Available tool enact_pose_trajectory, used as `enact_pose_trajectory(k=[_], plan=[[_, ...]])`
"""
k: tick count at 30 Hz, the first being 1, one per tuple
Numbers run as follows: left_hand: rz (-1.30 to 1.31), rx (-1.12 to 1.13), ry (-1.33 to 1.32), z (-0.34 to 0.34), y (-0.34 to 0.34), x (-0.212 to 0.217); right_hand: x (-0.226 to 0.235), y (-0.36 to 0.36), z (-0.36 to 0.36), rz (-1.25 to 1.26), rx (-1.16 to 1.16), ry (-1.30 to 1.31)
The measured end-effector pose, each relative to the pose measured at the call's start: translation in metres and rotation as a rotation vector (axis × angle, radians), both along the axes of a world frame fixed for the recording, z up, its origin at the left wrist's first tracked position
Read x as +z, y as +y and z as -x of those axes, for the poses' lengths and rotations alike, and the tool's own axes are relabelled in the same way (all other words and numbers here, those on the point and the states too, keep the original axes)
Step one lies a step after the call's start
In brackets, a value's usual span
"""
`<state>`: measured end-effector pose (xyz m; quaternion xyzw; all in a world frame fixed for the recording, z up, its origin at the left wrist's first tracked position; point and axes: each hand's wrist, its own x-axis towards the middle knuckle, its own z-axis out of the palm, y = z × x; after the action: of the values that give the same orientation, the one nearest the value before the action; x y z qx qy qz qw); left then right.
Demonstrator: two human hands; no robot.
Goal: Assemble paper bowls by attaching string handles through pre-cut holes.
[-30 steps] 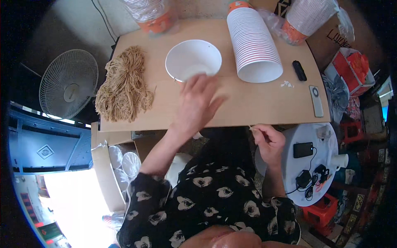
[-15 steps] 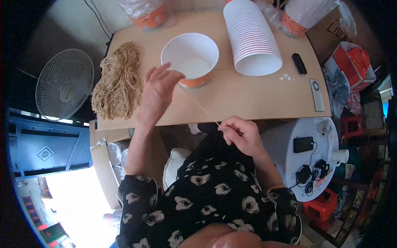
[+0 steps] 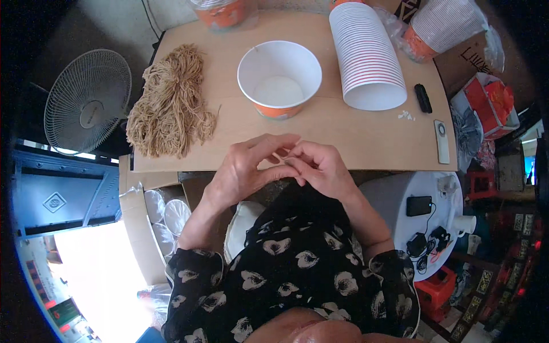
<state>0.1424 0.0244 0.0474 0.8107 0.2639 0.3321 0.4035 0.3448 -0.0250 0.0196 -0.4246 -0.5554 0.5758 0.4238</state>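
Observation:
My left hand [image 3: 243, 168] and my right hand [image 3: 320, 166] meet at the near edge of the cardboard tabletop [image 3: 354, 134], fingertips pinched together on a thin tan string [image 3: 281, 153] between them. Just beyond my fingers stands a white paper bowl with an orange base [image 3: 279, 77], upright and open. A heap of tan strings [image 3: 171, 106] lies on the board to the left of the bowl.
A long stack of white paper bowls [image 3: 366, 54] lies on its side at the right. A black remote [image 3: 424, 98] and a white remote [image 3: 442, 141] rest near the right edge. A white fan [image 3: 86, 103] stands to the left. A white stool [image 3: 423, 211] holds a phone and cables.
My left hand drew back from the bowl to meet my right hand, which rose to the table edge. The string now sits pinched between both hands.

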Motion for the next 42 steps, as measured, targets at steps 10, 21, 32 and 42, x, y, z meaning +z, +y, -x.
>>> enact_pose_trajectory(k=[10, 21, 32, 42], plan=[[0.181, 0.041, 0.036, 0.013, 0.021, -0.022, 0.002, 0.016, -0.012, -0.046, -0.102, -0.096], [0.332, 0.023, -0.203, 0.002, 0.006, -0.052, -0.009, 0.006, -0.015, -0.084, -0.222, -0.111], [0.248, 0.028, -0.125, -0.037, -0.018, -0.046, -0.033, -0.018, -0.044, -0.086, -0.194, -0.143], [0.603, 0.0, -0.338, -0.031, -0.038, -0.077, -0.023, -0.023, -0.036, -0.007, -0.133, -0.039]])
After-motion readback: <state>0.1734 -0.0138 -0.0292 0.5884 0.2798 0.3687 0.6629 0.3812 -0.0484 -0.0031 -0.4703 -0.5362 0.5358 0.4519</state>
